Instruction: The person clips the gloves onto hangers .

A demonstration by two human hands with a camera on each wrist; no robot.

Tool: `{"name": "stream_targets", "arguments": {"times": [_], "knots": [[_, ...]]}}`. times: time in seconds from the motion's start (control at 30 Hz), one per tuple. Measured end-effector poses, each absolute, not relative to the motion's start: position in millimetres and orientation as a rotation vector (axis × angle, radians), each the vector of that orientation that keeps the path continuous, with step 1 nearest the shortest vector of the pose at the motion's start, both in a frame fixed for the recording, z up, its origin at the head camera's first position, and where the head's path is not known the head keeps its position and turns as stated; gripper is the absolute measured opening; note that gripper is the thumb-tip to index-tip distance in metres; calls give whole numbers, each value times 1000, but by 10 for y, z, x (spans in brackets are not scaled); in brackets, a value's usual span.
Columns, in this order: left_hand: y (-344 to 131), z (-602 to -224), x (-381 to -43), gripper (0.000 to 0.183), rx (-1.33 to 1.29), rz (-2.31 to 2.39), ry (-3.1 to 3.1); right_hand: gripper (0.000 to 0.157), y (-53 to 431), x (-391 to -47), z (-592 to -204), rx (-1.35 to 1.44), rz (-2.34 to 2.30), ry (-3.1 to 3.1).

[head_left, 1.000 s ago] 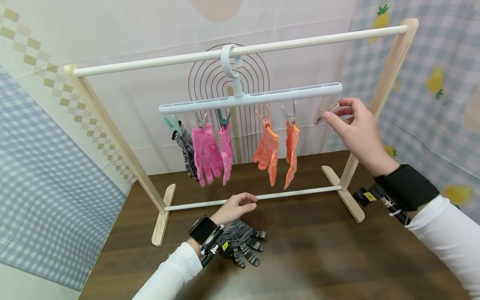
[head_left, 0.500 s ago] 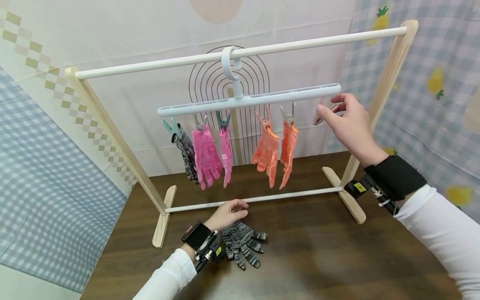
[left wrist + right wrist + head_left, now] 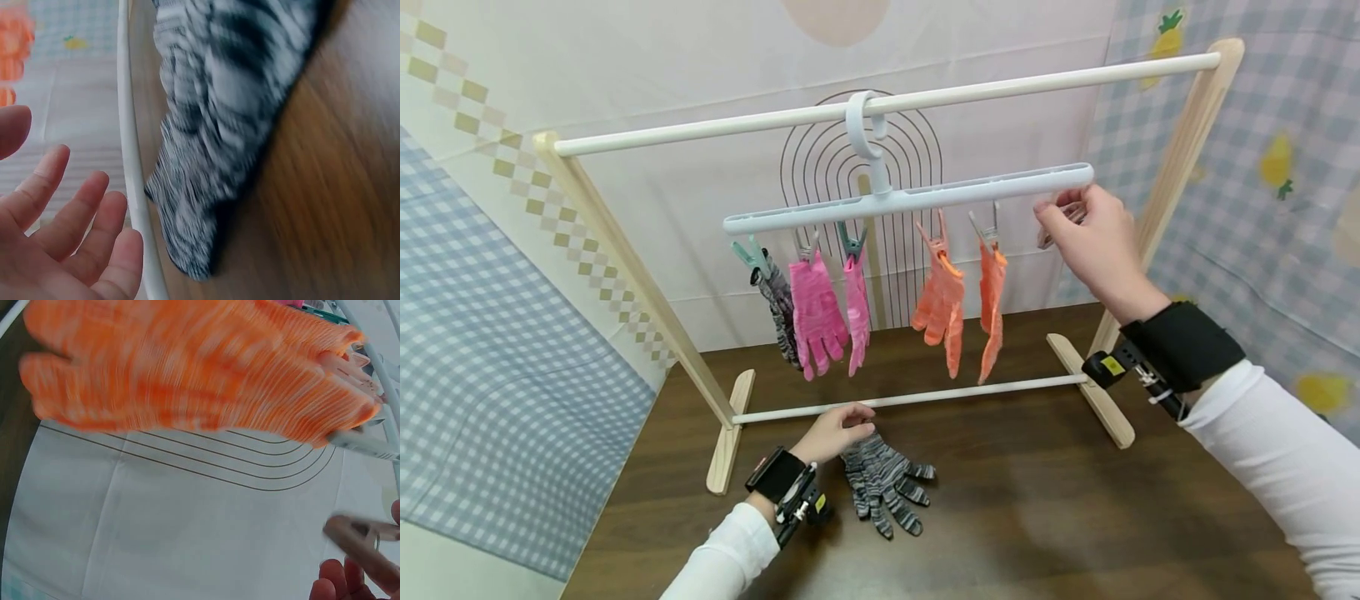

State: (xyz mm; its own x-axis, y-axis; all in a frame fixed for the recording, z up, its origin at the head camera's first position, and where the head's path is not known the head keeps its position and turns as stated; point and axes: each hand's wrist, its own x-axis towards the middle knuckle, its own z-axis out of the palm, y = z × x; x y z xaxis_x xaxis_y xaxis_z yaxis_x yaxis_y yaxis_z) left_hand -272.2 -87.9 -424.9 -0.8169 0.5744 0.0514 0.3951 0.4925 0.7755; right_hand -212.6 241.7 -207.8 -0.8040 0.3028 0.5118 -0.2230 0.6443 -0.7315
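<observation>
Under the right end of the pale blue hanger, my right hand pinches a pinkish-beige clothespin; its far tip is blurred in the right wrist view. My left hand is over the cuff end of a grey striped knit glove lying on the table. In the left wrist view its fingers are loosely bent and apart from the glove, with nothing between them. From clothespins on the hanger hang a grey striped glove, two pink gloves and two orange gloves.
The hanger hooks over the white top rail of a wooden rack. A white lower rail runs just beyond my left hand. Wooden feet stand on the brown table; patterned cloths hang behind and at both sides.
My left hand has drawn left and slightly toward me, baring more of the glove on the table. My right hand has shifted slightly left and now covers more of the clothespin.
</observation>
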Motion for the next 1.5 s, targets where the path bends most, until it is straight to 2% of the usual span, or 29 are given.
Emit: {"name": "stream_targets", "arguments": {"times": [0.1, 0.33, 1.07, 1.5], "knots": [[-922, -4262, -2751, 29, 751, 1230, 2578, 25, 2416, -2132, -2070, -46, 1122, -2227], [-979, -4268, -2784, 24, 602, 1174, 2707, 25, 2400, -2135, -2069, -10, 1085, -2206], [-1002, -4345, -2836, 36, 566, 896, 2802, 28, 2287, -2080, -2108, -7, 1095, -2202], [-877, -4358, -2762, 28, 571, 666, 2854, 25, 2280, -2101, -2131, 31, 1163, -2132]]}}
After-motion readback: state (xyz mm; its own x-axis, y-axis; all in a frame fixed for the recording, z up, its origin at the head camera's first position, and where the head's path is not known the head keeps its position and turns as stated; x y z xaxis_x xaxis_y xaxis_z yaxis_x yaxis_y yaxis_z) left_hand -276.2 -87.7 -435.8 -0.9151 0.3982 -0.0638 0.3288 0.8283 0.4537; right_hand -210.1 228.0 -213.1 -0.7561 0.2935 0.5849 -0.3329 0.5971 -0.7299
